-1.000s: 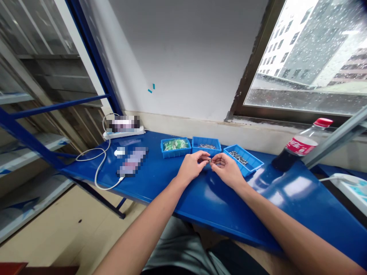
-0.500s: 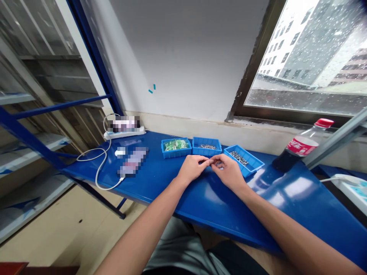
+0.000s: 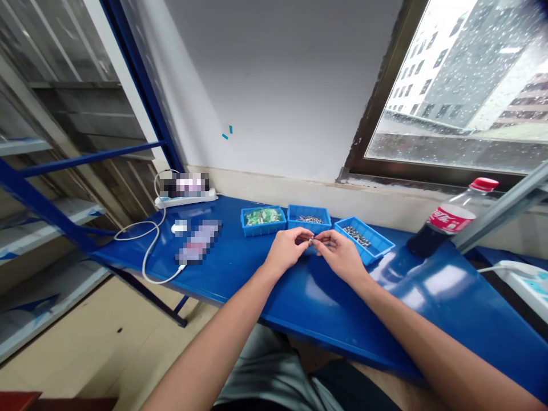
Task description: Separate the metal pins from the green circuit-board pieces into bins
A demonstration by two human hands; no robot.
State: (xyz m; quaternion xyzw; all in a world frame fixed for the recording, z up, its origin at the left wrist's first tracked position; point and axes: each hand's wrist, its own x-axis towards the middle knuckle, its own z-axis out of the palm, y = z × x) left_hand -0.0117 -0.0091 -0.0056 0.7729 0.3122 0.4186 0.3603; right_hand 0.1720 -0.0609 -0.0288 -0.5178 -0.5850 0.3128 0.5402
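My left hand (image 3: 286,249) and my right hand (image 3: 341,255) meet fingertip to fingertip above the blue table, both closed in a pinch. Between the fingertips shows a small shiny metal piece (image 3: 310,241), too small to identify. Just beyond my hands stands a blue bin (image 3: 309,225) with thin silver metal parts (image 3: 311,219). To its right, an angled blue bin (image 3: 379,242) holds small dark and silver parts (image 3: 357,236), close to my right hand. On the left, another blue bin (image 3: 264,230) contains green-and-white pieces (image 3: 264,216).
A cola bottle (image 3: 449,220) with a red cap stands at the right by a grey metal bar (image 3: 505,205). A blurred-out flat object (image 3: 199,242) with a white cable (image 3: 148,268) lies left on the table (image 3: 240,274). Power strips (image 3: 188,200) sit at both ends.
My fingertips have shifted slightly, with the left fingers a bit higher. The small metal piece between them now shows. The bins have not moved.
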